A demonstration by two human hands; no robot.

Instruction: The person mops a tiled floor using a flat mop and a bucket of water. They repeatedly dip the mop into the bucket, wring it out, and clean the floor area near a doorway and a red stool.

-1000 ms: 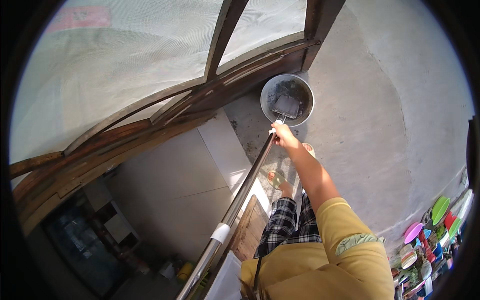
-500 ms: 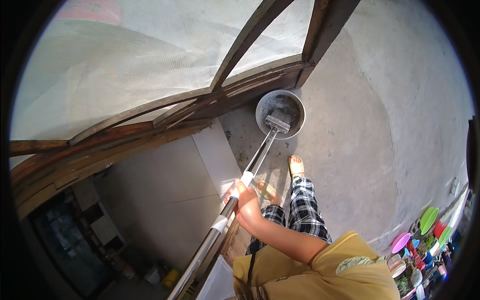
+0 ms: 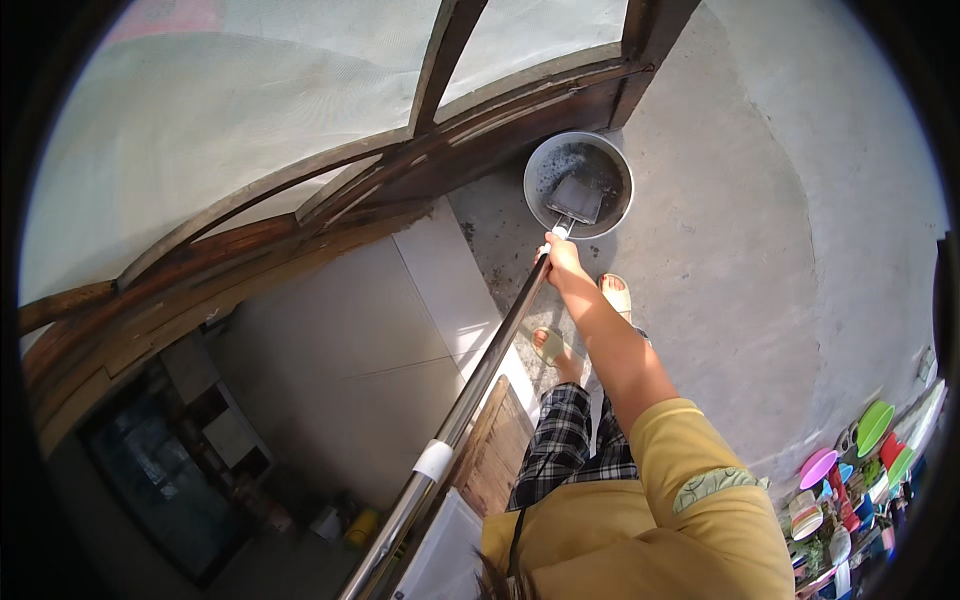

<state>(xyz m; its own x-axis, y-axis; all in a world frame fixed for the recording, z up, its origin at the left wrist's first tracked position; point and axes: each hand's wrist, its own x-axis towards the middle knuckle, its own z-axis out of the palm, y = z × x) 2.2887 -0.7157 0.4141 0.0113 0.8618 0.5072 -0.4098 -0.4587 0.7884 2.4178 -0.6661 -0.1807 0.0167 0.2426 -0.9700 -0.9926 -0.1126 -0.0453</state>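
Observation:
My right hand (image 3: 559, 260) is closed around the white sliding grip (image 3: 561, 232) low on a squeeze mop's pole, just outside the rim of a round metal bucket (image 3: 628, 205). The mop's flat grey head (image 3: 575, 199) is inside the bucket, over dark water with some foam. From there the steel pole (image 3: 495, 350) slants toward the lower left, past a white collar, and leaves the picture. My left hand is not in view.
A wooden-framed screen door (image 3: 400, 150) stands behind the bucket. Pale floor tiles (image 3: 380, 320) lie to the left, beyond a wooden threshold (image 3: 495, 440). Colourful basins and pots (image 3: 850, 490) crowd the lower right. My sandalled feet (image 3: 616, 295) are close to the bucket.
My right hand has moved down the pole with the white grip, toward the mop head, and my arm is straighter. The mop head remains in the bucket.

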